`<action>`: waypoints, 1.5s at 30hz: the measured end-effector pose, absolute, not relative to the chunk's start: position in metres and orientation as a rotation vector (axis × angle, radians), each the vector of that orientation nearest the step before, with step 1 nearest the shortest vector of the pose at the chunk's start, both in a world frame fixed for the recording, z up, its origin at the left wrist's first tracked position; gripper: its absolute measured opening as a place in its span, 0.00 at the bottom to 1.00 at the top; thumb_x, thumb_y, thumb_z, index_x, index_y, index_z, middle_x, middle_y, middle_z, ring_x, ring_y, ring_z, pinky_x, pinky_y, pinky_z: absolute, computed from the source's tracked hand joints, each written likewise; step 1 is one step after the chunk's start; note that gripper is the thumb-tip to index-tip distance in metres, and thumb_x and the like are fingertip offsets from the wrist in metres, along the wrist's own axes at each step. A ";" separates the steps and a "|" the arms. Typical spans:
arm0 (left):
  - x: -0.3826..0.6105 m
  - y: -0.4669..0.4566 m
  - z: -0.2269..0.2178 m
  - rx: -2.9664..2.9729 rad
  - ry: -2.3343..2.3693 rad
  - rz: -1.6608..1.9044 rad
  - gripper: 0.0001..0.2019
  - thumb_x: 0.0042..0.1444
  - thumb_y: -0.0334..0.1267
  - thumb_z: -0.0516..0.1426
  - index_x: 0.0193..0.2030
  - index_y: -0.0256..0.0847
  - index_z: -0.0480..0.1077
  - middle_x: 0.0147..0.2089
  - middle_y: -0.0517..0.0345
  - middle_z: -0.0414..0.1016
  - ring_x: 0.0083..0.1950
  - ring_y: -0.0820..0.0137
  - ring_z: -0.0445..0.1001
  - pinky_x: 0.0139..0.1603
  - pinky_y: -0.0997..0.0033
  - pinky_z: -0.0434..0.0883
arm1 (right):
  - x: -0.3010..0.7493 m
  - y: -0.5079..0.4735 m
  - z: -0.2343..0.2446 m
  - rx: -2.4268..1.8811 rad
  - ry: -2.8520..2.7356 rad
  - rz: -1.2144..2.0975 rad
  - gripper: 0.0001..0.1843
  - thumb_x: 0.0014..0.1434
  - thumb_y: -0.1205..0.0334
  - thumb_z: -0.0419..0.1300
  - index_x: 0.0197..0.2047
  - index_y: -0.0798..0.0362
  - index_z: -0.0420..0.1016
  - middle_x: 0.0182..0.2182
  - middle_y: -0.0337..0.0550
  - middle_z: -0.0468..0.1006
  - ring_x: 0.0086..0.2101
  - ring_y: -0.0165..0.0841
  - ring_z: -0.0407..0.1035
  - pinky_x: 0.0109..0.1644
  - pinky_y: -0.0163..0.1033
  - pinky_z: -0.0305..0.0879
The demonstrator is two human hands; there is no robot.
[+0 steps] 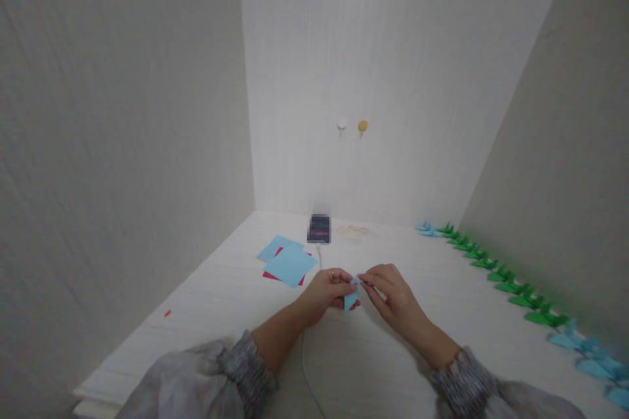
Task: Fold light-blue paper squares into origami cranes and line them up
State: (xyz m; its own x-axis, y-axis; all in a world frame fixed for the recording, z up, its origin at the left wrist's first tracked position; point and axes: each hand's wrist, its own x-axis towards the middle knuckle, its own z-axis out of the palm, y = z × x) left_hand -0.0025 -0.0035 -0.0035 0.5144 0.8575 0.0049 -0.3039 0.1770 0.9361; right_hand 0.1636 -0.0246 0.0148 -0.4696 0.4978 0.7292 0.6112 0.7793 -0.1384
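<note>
Between the thumb and fingers of my left hand [330, 294] is a small folded piece of light blue paper [350, 300], its pointed end hanging down. My right hand [393, 291] is closed in a pinch at the paper's upper right edge; the exact fold under the fingertips is too small to make out. Both hands are just above the white table. Beyond my left hand lie flat light blue paper sheets [291, 264], with red sheets [272, 276] showing from beneath.
A phone-like dark device [319, 229], blurred, stands near the back wall with a white cable [305, 366] running towards me. Green folded paper cranes [501, 273] and blue ones [597, 366] line the right wall. An orange scrap [168, 313] lies at left. Two hooks [362, 126] are on the wall.
</note>
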 end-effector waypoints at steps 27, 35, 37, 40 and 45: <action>-0.004 -0.004 -0.002 1.200 0.658 0.818 0.15 0.37 0.41 0.59 0.31 0.34 0.65 0.22 0.60 0.67 0.22 0.73 0.69 0.23 0.71 0.67 | 0.164 -0.027 0.016 -0.821 -2.236 -0.349 0.07 0.53 0.69 0.51 0.35 0.55 0.68 0.27 0.44 0.69 0.31 0.32 0.61 0.35 0.41 0.56; -0.002 -0.003 -0.004 1.179 0.629 0.910 0.14 0.36 0.41 0.60 0.26 0.34 0.64 0.21 0.63 0.65 0.21 0.79 0.63 0.28 0.67 0.69 | 0.159 -0.028 0.017 -0.793 -2.235 -0.485 0.07 0.53 0.70 0.50 0.33 0.55 0.68 0.26 0.44 0.69 0.29 0.31 0.61 0.32 0.39 0.55; -0.003 -0.003 -0.004 1.184 0.629 0.910 0.13 0.37 0.41 0.60 0.26 0.34 0.64 0.21 0.63 0.65 0.21 0.79 0.63 0.28 0.67 0.69 | 0.159 -0.028 0.018 -0.789 -2.236 -0.514 0.07 0.54 0.70 0.49 0.32 0.56 0.68 0.26 0.44 0.69 0.29 0.31 0.61 0.32 0.39 0.55; -0.003 -0.003 -0.003 1.193 0.626 0.898 0.13 0.37 0.41 0.59 0.26 0.35 0.64 0.22 0.63 0.64 0.21 0.79 0.62 0.26 0.69 0.68 | 0.160 -0.028 0.019 -0.786 -2.249 -0.553 0.07 0.54 0.70 0.49 0.32 0.56 0.68 0.25 0.44 0.69 0.28 0.31 0.61 0.32 0.39 0.56; -0.002 -0.006 0.000 1.197 0.624 0.892 0.13 0.38 0.42 0.59 0.27 0.35 0.64 0.21 0.63 0.63 0.21 0.80 0.61 0.24 0.71 0.68 | 0.162 -0.027 0.020 -0.722 -2.311 -0.609 0.09 0.55 0.71 0.47 0.34 0.56 0.67 0.25 0.44 0.70 0.28 0.30 0.62 0.31 0.38 0.56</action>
